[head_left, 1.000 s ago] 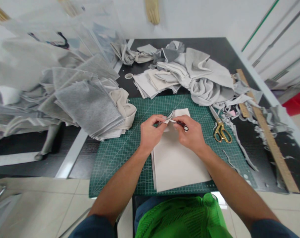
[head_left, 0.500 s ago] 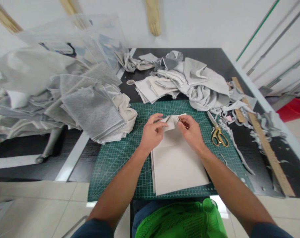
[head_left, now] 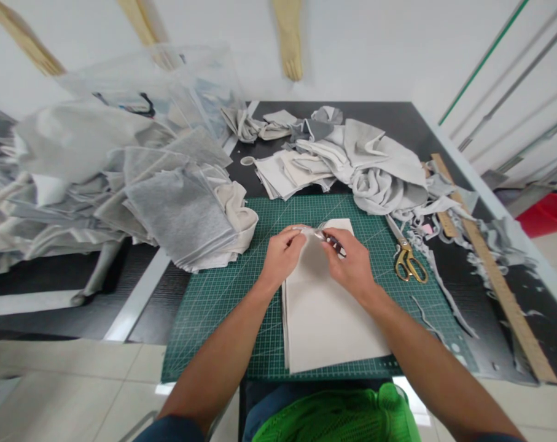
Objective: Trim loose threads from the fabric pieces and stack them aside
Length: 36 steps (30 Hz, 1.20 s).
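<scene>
A stack of off-white fabric pieces [head_left: 333, 325] lies on the green cutting mat [head_left: 223, 325] in front of me. My left hand [head_left: 280, 255] pinches the raised far edge of the top piece between thumb and fingers. Closed around a small dark tool with a shiny part [head_left: 337, 245], my right hand [head_left: 352, 261] is at the same edge, close to the left fingertips. Most of that tool is hidden by the fingers, so its kind is unclear. Gold-handled scissors [head_left: 409, 264] rest to the right of the stack.
Grey fabric pieces [head_left: 181, 209] are heaped at the left, beside a clear plastic box [head_left: 204, 86]. Folded and crumpled cloth [head_left: 370, 153] covers the mat's far side. A wooden ruler [head_left: 503, 276] and fabric scraps line the right. A tape roll [head_left: 247, 161] sits at the back.
Half a second ago my left fingers were looser and more spread at the cloth's far edge; now they pinch it. The edge is lifted between both hands. The camera view has tilted upward.
</scene>
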Each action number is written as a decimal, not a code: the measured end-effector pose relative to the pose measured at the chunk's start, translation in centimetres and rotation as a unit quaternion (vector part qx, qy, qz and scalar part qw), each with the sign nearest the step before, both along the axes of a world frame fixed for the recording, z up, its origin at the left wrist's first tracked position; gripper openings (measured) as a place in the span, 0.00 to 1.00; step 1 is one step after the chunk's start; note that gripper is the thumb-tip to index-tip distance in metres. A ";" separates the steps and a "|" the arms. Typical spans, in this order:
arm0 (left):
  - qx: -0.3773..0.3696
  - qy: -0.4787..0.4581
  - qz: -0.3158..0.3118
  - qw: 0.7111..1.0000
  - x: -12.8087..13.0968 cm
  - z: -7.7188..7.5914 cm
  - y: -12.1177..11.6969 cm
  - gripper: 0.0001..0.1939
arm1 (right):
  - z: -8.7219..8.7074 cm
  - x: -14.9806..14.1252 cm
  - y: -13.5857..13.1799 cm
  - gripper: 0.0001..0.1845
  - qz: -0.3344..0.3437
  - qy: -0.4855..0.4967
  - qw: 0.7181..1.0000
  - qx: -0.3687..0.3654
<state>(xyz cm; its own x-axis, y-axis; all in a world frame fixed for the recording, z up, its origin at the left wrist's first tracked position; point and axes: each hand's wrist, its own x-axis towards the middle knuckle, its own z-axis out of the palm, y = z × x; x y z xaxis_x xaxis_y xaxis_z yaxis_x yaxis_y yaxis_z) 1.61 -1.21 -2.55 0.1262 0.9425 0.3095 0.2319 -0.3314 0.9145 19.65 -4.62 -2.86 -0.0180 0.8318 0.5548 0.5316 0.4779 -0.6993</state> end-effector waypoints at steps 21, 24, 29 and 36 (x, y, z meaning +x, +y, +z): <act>0.046 -0.020 -0.024 0.998 1.1 0.4 -1.5 0.08 | 1.3 -0.3 -0.9 0.15 -0.036 -0.016 0.997 0.073; 0.102 0.021 -0.010 0.994 1.0 0.2 -1.6 0.10 | 1.6 -0.2 -0.9 0.14 -0.030 -0.013 0.997 0.069; 0.144 0.043 0.026 0.988 0.8 0.1 -1.7 0.12 | 1.8 -0.1 -1.1 0.13 0.011 -0.020 0.997 0.077; 0.130 0.013 0.047 0.990 1.0 0.0 -1.4 0.11 | 1.7 0.0 -1.1 0.13 0.037 -0.037 0.995 0.085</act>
<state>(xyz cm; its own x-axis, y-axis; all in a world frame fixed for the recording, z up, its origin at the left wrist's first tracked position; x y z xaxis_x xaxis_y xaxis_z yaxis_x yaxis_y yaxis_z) 2.57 -2.61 -2.57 0.0522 0.8389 0.5418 0.2959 -0.5311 0.7939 19.69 -5.72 -1.20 -0.1220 0.7209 0.6822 0.5377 0.6258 -0.5650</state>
